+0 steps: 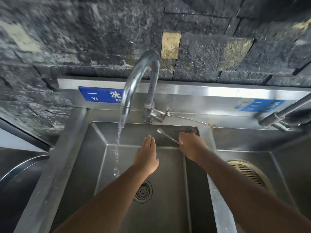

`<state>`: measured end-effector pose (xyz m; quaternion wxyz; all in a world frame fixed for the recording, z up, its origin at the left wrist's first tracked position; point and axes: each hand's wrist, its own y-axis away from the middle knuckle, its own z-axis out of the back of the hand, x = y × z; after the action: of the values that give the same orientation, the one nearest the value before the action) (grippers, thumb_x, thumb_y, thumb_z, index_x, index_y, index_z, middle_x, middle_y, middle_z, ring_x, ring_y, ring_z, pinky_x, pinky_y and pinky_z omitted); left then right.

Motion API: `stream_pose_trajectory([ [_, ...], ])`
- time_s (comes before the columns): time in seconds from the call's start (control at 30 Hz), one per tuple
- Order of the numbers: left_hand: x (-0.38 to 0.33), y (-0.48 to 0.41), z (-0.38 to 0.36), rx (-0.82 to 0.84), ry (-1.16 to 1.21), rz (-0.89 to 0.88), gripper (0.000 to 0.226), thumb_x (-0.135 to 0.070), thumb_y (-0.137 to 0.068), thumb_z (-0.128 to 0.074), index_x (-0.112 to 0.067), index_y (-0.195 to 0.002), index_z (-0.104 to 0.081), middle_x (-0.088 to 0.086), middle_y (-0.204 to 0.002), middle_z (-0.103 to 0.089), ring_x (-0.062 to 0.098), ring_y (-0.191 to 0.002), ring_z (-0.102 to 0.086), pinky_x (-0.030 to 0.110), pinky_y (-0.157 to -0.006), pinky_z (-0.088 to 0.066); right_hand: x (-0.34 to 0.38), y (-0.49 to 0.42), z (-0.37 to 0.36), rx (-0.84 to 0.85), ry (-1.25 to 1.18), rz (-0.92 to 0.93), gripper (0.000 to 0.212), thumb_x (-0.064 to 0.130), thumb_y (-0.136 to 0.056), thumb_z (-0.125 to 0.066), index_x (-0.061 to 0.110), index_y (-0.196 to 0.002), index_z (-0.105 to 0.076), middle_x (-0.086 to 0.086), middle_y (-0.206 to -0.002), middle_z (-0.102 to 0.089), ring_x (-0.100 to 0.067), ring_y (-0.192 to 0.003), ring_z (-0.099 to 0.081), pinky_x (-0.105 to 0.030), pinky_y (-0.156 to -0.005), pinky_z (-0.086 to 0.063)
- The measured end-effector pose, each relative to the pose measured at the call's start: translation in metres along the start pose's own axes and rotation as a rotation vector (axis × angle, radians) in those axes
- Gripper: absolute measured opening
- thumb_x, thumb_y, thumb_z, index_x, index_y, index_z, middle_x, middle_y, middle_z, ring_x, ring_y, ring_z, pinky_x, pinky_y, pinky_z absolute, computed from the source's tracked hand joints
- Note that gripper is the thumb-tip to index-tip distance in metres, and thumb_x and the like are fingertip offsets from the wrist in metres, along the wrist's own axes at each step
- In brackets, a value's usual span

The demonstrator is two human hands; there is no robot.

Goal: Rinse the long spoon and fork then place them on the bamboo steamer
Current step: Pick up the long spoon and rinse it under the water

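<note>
A dark, rough stone wall (84, 39) backs a stainless double sink (72, 148), and the faucet (134, 78) runs a thin stream (120, 132) into the left basin, landing at about 10 o'clock of the drain (143, 191). The right hand (190, 143) is clenched around the handle end of the long spoon (165, 135), whose bowl points toward 10 o'clock, over the back of the basin and clear of the water. No fork can be made out; if it sits inside that fist, it is hidden. The left hand (148, 153) is flat and released, fingers straight and together, grasping nothing, just at 3 o'clock of the stream. A tan slatted disc in the right basin, at 4 o'clock of the right hand, looks to be the bamboo steamer (249, 172). The risk, as I judge it: the grip is far out on a thin twisted handle, so once wet the spoon could pivot or slip into the basin. The spoon also sits at 3 o'clock of the stream, so a short sweep might wet only the bowl. Both forearms reach forward, the right crossing the ridge (217, 190) between the basins.
</note>
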<state>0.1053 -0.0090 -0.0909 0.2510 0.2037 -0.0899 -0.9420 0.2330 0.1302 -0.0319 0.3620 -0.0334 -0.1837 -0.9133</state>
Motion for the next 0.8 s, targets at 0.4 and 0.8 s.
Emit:
stream_pose_trajectory([
  [0.4,0.068,0.112,0.031,-0.196,0.691,0.309,0.046,-0.016,-0.094,-0.056,-0.008,-0.138,-0.052,0.011,-0.136,-0.061,0.022,-0.122,-0.059,0.036,-0.106,-0.045,0.139,0.064,-0.041,0.010,-0.655,-0.079,0.020,0.009,-0.085,-0.061,0.020,-0.069,-0.067,-0.002,-0.065,-0.067,-0.022,-0.060,-0.064,-0.036,-0.060,-0.055],
  [0.8,0.084,0.136,0.048,-0.141,1.379,0.374,0.016,-0.002,-0.090,-0.063,-0.014,-0.085,-0.072,0.004,-0.072,-0.076,0.022,-0.065,-0.073,0.035,-0.064,-0.060,0.193,0.064,-0.050,0.012,-0.910,-0.179,0.011,0.011,-0.081,-0.073,0.021,-0.075,-0.070,-0.010,-0.083,-0.076,-0.027,-0.084,-0.074,-0.046,-0.081,-0.060],
])
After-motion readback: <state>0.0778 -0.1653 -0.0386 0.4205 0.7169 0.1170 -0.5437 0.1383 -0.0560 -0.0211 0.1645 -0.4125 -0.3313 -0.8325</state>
